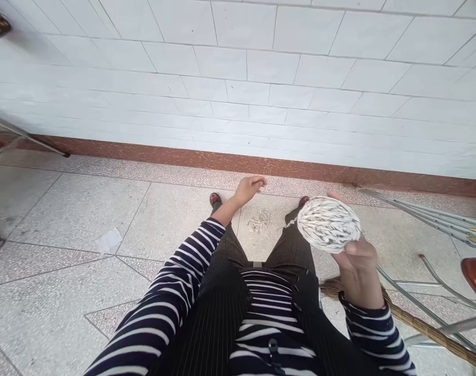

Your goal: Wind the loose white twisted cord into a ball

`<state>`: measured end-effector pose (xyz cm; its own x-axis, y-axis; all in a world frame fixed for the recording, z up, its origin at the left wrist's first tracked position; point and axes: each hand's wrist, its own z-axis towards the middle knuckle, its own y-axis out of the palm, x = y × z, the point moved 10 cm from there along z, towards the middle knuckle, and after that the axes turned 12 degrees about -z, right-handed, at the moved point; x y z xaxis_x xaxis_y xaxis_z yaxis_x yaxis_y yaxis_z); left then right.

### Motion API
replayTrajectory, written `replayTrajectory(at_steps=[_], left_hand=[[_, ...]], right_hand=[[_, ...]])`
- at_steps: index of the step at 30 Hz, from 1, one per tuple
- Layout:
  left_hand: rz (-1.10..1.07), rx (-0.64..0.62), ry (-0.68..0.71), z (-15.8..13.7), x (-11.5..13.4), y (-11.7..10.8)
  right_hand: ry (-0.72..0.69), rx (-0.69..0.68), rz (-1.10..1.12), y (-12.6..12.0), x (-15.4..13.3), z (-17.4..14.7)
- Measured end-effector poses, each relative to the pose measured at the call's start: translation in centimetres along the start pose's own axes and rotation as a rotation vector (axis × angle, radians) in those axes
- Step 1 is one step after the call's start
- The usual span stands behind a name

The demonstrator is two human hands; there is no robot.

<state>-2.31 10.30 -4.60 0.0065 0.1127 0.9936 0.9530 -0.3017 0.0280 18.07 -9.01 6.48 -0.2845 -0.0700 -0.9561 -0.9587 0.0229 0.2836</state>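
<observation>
My right hand (357, 253) grips a white oval piece of chunky knit-looking yarn (329, 224), its fingers behind and below it. A short twisted strand (292, 222) trails from the piece's left side. My left hand (250, 190) is raised away from it over the floor, its fingers curled together. Whether those fingers pinch anything is too small to tell. Loose yarn (258, 222) lies in a tangled heap on the floor between my feet.
A white tiled wall (238, 78) with a red-brown skirting rises in front. A straw broom (402, 316) and metal-framed furniture (437, 282) stand at the right. Metal legs (30, 137) are at the left. A white paper (109, 240) lies on the speckled floor (85, 203).
</observation>
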Motion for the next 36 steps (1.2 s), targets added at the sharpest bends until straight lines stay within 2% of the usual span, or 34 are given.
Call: replayTrajectory(at_steps=[2, 4, 7, 10, 15, 19, 23, 25, 27, 28, 30, 33, 36], left_hand=[[-0.095, -0.162, 0.054, -1.6, 1.4, 3.8], [-0.189, -0.329, 0.1, -3.4, 3.2, 7.6], [-0.249, -0.441, 0.147, -4.9, 5.2, 10.6], [-0.164, -0.393, 0.185, -4.8, 5.4, 10.2], [0.056, -0.267, 0.201, -4.9, 2.7, 5.9], [0.165, -0.315, 0.162, -6.3, 0.9, 4.4], [0.25, -0.422, 0.121, -8.1, 1.5, 5.2], [0.258, -0.448, 0.099, -8.5, 2.5, 5.5], [0.282, -0.464, 0.133, -8.5, 4.1, 5.7], [0.31, -0.47, 0.171, -8.3, 5.1, 5.7], [0.4, -0.461, 0.262, -7.7, 7.1, 5.3], [0.567, -0.379, 0.388, -6.4, 9.3, 4.1], [0.668, -0.365, 0.468, -6.1, 9.6, 3.8]], right_hand=[[0.026, -0.057, 0.014, 0.8, 0.6, 1.2], [0.06, -0.05, 0.039, 1.1, 1.2, 2.3], [0.092, 0.009, 0.054, 1.0, 1.7, 3.2], [0.084, 0.055, 0.041, 0.6, 0.8, 2.9], [-0.021, 0.033, 0.003, 0.1, -3.1, 2.4], [-0.104, 0.073, -0.123, -0.3, -5.2, 4.5], [-0.241, 0.244, -0.395, -1.1, -6.1, 8.9], [-0.367, 0.402, -0.648, -1.5, -7.2, 10.4], [-0.427, 0.457, -0.94, -0.7, -7.3, 11.6], [-0.408, 0.431, -1.053, -0.1, -6.7, 12.2], [-0.244, 0.265, -1.105, 0.6, -3.7, 13.4], [0.078, -0.058, -0.892, 1.5, 2.9, 12.8], [0.252, -0.247, -0.712, 1.8, 7.3, 10.6]])
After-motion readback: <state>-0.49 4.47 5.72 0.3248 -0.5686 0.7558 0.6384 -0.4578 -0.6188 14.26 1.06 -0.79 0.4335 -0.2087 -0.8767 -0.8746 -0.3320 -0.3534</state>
